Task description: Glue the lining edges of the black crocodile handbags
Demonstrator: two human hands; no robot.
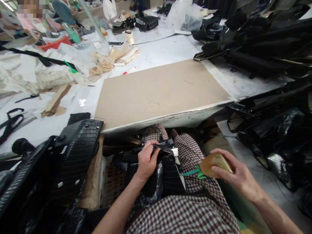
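Observation:
On my lap lies a black crocodile-textured handbag (168, 177), partly covered by my forearm. My left hand (147, 159) pinches a black flap edge of it between thumb and fingers. A small white tag (175, 151) shows beside that edge. In my right hand (235, 174) is a squeeze glue bottle (211, 165), yellowish-brown and held sideways between thumb and fingers. Its thin green nozzle (191, 172) points left and reaches the pale inner edge of the bag; whether the tip touches is too small to tell.
Ahead stands a white table with a brown cardboard sheet (156, 92). Black bag parts (81, 146) are piled at my left, and more black bags (268, 42) at the right. A red pen (128, 71) and another glue bottle (76, 73) lie farther back. People sit beyond.

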